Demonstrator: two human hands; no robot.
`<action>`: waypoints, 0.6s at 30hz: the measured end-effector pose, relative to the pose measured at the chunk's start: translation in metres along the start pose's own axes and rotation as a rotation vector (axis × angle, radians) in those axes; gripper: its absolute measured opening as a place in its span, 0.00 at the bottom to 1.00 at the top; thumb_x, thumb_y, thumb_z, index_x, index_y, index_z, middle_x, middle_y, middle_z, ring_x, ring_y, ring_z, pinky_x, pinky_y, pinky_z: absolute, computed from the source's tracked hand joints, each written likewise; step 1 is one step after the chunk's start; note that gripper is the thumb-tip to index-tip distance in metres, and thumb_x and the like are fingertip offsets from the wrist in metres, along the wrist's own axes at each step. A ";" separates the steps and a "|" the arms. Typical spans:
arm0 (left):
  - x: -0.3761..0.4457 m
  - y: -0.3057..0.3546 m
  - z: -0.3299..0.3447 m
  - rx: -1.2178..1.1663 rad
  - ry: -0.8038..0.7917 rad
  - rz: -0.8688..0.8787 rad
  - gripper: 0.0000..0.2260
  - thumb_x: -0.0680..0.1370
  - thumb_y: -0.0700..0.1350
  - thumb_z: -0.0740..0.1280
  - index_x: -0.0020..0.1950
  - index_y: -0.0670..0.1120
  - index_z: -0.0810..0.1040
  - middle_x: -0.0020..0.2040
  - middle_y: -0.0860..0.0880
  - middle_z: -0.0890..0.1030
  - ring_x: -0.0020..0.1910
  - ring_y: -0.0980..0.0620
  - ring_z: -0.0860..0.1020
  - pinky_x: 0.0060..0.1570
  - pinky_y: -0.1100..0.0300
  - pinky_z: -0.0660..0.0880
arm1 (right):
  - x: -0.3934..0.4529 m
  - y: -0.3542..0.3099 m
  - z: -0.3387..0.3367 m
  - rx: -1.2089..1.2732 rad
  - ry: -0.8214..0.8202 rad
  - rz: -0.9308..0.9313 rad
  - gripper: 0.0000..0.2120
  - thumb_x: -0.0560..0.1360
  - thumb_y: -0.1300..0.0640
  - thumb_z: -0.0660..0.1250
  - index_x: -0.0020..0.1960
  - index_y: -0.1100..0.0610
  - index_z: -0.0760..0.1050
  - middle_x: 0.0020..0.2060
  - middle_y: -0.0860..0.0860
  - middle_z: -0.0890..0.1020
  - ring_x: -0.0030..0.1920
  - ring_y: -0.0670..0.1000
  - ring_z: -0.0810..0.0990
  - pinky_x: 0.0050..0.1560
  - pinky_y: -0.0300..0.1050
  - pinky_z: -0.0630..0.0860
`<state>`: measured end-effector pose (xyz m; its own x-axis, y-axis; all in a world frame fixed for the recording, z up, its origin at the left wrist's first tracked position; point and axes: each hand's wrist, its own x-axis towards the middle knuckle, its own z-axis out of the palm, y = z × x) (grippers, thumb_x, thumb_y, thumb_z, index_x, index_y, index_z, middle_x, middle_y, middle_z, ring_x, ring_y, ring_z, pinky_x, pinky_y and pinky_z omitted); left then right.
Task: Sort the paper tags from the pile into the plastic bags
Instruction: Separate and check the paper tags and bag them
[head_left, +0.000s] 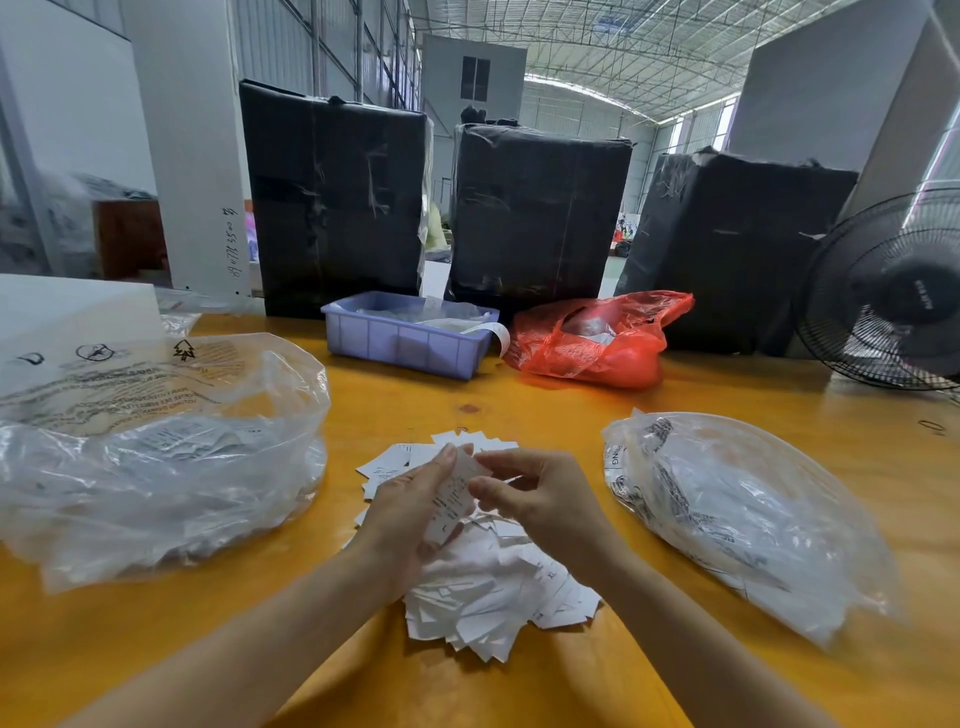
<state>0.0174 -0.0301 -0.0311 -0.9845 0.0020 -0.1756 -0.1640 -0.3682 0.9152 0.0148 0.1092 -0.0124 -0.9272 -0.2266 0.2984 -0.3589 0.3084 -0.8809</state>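
Observation:
A pile of white paper tags (488, 597) lies on the yellow table in front of me. My left hand (410, 509) holds a small stack of printed tags (453, 499) upright above the pile. My right hand (535, 493) pinches the top edge of that stack with thumb and fingers. A large clear plastic bag (156, 457) with tags inside lies open to the left. A second clear plastic bag (737, 514), also with tags in it, lies to the right.
A blue plastic bin (410, 338) and a red plastic bag (597, 338) sit at the back of the table (571, 410). Three black-wrapped boxes (535, 208) stand behind them. A black fan (883, 291) stands at the far right.

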 end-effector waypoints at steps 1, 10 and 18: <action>0.000 0.001 -0.001 -0.003 -0.033 -0.023 0.11 0.76 0.52 0.66 0.52 0.48 0.83 0.41 0.47 0.81 0.37 0.51 0.78 0.31 0.61 0.73 | 0.000 0.001 -0.001 0.067 0.018 0.037 0.06 0.72 0.64 0.71 0.48 0.59 0.82 0.35 0.51 0.83 0.34 0.45 0.80 0.38 0.37 0.78; 0.005 0.015 -0.012 0.242 -0.093 -0.032 0.03 0.72 0.39 0.71 0.44 0.40 0.83 0.33 0.47 0.81 0.27 0.56 0.77 0.28 0.66 0.75 | 0.008 0.004 -0.022 0.367 0.151 0.323 0.01 0.71 0.66 0.71 0.42 0.62 0.81 0.29 0.53 0.82 0.29 0.47 0.80 0.33 0.37 0.77; 0.001 0.056 -0.023 0.619 -0.099 0.154 0.04 0.71 0.42 0.74 0.42 0.41 0.84 0.28 0.51 0.81 0.25 0.59 0.74 0.26 0.68 0.69 | 0.004 -0.019 -0.048 0.208 0.180 0.209 0.02 0.73 0.66 0.69 0.44 0.63 0.80 0.32 0.55 0.84 0.31 0.49 0.83 0.35 0.38 0.78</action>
<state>0.0090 -0.0718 0.0121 -0.9959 0.0891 -0.0187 0.0026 0.2329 0.9725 0.0128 0.1463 0.0233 -0.9891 -0.0066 0.1474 -0.1469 0.1317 -0.9803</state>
